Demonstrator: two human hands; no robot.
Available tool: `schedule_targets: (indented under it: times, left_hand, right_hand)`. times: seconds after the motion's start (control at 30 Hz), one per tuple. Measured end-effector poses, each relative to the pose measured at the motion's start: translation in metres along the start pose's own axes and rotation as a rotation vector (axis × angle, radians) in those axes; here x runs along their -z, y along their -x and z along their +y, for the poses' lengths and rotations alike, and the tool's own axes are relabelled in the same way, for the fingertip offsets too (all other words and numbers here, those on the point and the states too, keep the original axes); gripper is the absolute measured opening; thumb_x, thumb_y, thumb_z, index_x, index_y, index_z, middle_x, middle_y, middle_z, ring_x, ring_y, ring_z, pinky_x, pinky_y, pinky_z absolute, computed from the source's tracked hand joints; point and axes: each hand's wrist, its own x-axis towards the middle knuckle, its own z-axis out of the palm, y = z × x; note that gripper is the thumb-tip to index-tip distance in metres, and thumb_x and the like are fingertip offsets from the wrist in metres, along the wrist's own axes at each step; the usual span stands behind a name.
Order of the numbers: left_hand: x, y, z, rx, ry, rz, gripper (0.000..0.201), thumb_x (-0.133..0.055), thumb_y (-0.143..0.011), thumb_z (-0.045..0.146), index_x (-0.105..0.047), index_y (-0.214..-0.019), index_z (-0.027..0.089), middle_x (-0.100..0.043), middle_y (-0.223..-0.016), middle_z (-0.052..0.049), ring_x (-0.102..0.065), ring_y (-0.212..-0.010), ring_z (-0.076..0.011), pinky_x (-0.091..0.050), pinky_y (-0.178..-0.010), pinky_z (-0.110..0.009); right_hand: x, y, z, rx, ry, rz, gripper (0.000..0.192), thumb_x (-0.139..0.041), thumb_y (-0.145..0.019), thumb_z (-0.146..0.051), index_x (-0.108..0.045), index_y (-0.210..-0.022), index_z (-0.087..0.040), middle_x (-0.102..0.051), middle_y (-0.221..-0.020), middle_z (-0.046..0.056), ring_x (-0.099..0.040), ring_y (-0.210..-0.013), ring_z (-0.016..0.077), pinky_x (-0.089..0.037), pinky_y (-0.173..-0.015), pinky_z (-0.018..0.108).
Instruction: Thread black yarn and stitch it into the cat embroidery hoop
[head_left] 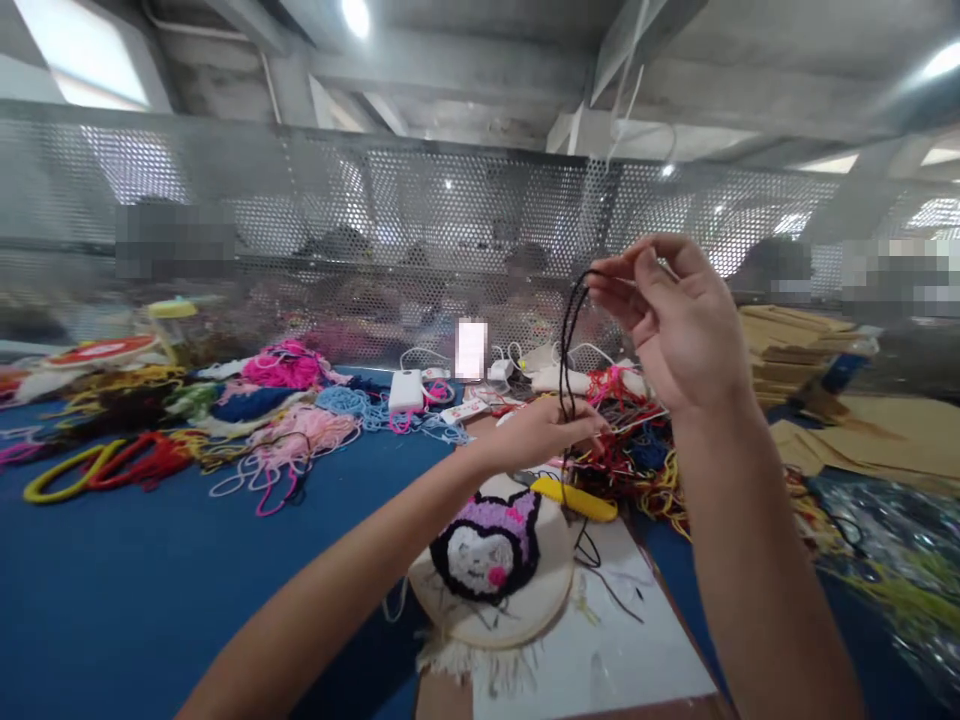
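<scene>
Pinched between thumb and fingertips of the raised right hand (679, 325) — the upper loop of a black yarn strand (568, 340), held up in front of the perforated metal screen (375, 220). Left hand (547, 430) sits lower, fingers closed on the same strand near its bottom end, so the yarn runs nearly vertical between the two hands, doubled over at the top.

Below the left hand: a round embroidery hoop (495, 580) lying flat on a white sheet (622, 640), its cloth carrying a tufted cartoon face in black, purple and white with a pink spot. A yellow punch-needle tool (576, 498) lies just beside the hoop's upper right edge.

Blue table (135, 590) — strewn with loose yarn: pink skeins (289, 365), a tangle of red and yellow strands (645, 460) to the right of the hoop. White charger block (406, 390) near the screen. Stacked cardboard (787, 350) far right. Blurred people sit behind the screen.
</scene>
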Motion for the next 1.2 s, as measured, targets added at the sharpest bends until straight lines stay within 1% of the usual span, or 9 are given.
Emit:
schedule_targets:
  times: [0.07, 0.13, 0.3, 0.53, 0.67, 0.77, 0.97, 1.1, 1.2]
  left_hand:
    - [0.016, 0.004, -0.001, 0.076, 0.092, -0.148, 0.03, -0.047, -0.083, 0.036, -0.065, -0.096, 0.015, -0.069, -0.079, -0.009, -0.063, -0.075, -0.0194, -0.047, -0.073, -0.035]
    - [0.036, 0.013, -0.003, 0.145, 0.137, -0.204, 0.033, -0.053, -0.08, 0.038, -0.064, -0.103, 0.018, -0.07, -0.085, -0.01, -0.064, -0.075, -0.0205, -0.048, -0.07, -0.035]
    - [0.076, 0.024, -0.012, 0.227, 0.121, -0.185, 0.037, -0.052, -0.08, 0.044, -0.063, -0.109, 0.023, -0.069, -0.095, -0.01, -0.066, -0.08, -0.0228, -0.049, -0.071, -0.036]
    - [0.092, 0.031, -0.03, 0.413, 0.228, -0.17, 0.039, -0.068, -0.066, 0.037, -0.065, -0.103, 0.026, -0.069, -0.097, -0.009, -0.065, -0.087, -0.0256, -0.05, -0.069, -0.035]
    - [0.099, 0.035, -0.038, 0.395, 0.117, -0.093, 0.039, -0.072, -0.062, 0.032, -0.065, -0.1, 0.03, -0.062, -0.115, -0.003, -0.054, -0.11, -0.0229, -0.046, -0.081, -0.028]
    - [0.103, 0.035, -0.039, 0.352, 0.01, -0.066, 0.039, -0.071, -0.063, 0.032, -0.065, -0.101, 0.03, -0.058, -0.121, -0.001, -0.047, -0.117, -0.0233, -0.044, -0.082, -0.026]
    - [0.124, 0.036, -0.056, 0.388, 0.087, -0.153, 0.046, -0.05, -0.081, 0.047, -0.053, -0.121, 0.025, -0.058, -0.12, -0.008, -0.056, -0.105, -0.0227, -0.043, -0.084, -0.031]
    - [0.14, 0.039, -0.071, 0.296, 0.26, -0.024, 0.04, -0.042, -0.086, 0.045, -0.059, -0.108, 0.016, -0.063, -0.109, -0.013, -0.06, -0.096, -0.0223, -0.044, -0.085, -0.036]
    - [0.14, 0.038, -0.072, 0.26, 0.259, 0.097, 0.034, -0.044, -0.086, 0.04, -0.061, -0.1, 0.015, -0.065, -0.104, -0.013, -0.062, -0.09, -0.0202, -0.045, -0.083, -0.035]
  right_hand:
    - [0.008, -0.002, 0.01, 0.02, 0.016, 0.068, 0.008, -0.049, -0.085, -0.033, -0.051, -0.086, -0.025, -0.062, -0.09, -0.002, -0.062, -0.091, 0.0133, -0.051, -0.081, 0.031]
    - [0.019, -0.005, 0.021, 0.004, -0.003, 0.115, 0.005, -0.052, -0.084, -0.03, -0.051, -0.082, -0.025, -0.063, -0.086, -0.002, -0.063, -0.087, 0.0134, -0.051, -0.083, 0.032]
    - [0.04, -0.014, 0.041, -0.101, -0.07, 0.164, 0.003, -0.057, -0.078, -0.023, -0.055, -0.076, -0.024, -0.064, -0.077, -0.001, -0.064, -0.077, 0.0141, -0.052, -0.082, 0.034]
    - [0.037, -0.016, 0.064, -0.191, 0.031, 0.139, 0.003, -0.061, -0.074, -0.021, -0.058, -0.073, -0.022, -0.066, -0.069, 0.001, -0.064, -0.065, 0.0149, -0.054, -0.074, 0.035]
    - [0.037, -0.015, 0.082, -0.182, 0.18, 0.086, 0.002, -0.059, -0.074, -0.022, -0.059, -0.072, -0.022, -0.065, -0.066, 0.001, -0.064, -0.061, 0.0149, -0.056, -0.065, 0.033]
    - [0.041, -0.013, 0.093, -0.193, 0.269, 0.021, 0.004, -0.059, -0.074, -0.025, -0.059, -0.075, -0.021, -0.065, -0.065, 0.001, -0.064, -0.059, 0.0154, -0.056, -0.06, 0.033]
    - [0.049, -0.01, 0.095, -0.27, 0.433, -0.027, 0.004, -0.054, -0.077, -0.023, -0.055, -0.075, -0.019, -0.064, -0.062, 0.002, -0.063, -0.054, 0.0146, -0.054, -0.055, 0.029]
    - [0.05, -0.008, 0.095, -0.344, 0.606, -0.106, 0.007, -0.051, -0.078, -0.02, -0.053, -0.072, -0.019, -0.063, -0.059, 0.001, -0.063, -0.052, 0.0154, -0.053, -0.056, 0.03]
    - [0.043, -0.006, 0.099, -0.421, 0.588, -0.159, 0.009, -0.05, -0.079, -0.019, -0.052, -0.071, -0.02, -0.063, -0.058, 0.002, -0.063, -0.052, 0.0158, -0.053, -0.056, 0.03]
